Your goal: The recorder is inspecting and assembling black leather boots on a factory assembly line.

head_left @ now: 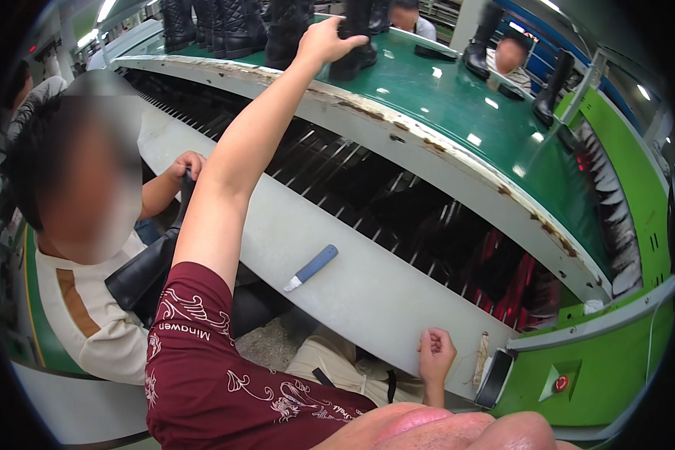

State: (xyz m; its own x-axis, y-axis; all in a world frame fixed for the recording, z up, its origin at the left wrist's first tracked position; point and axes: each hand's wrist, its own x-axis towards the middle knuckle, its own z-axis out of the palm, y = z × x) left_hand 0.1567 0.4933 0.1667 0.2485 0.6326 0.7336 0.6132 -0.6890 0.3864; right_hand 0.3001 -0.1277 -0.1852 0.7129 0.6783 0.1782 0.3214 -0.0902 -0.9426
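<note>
Green conveyor deck [457, 120], rusty chipped edge, carrying black boots [232, 30] in a row; white sloped ledge [352, 277] below holding a blue-handled knife [311, 268], slatted rack between

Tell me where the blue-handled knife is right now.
In the head view the blue-handled knife lies alone on the pale sloped ledge below the green conveyor, left of centre, just right of the raised left arm and up-left of the right hand.
</note>
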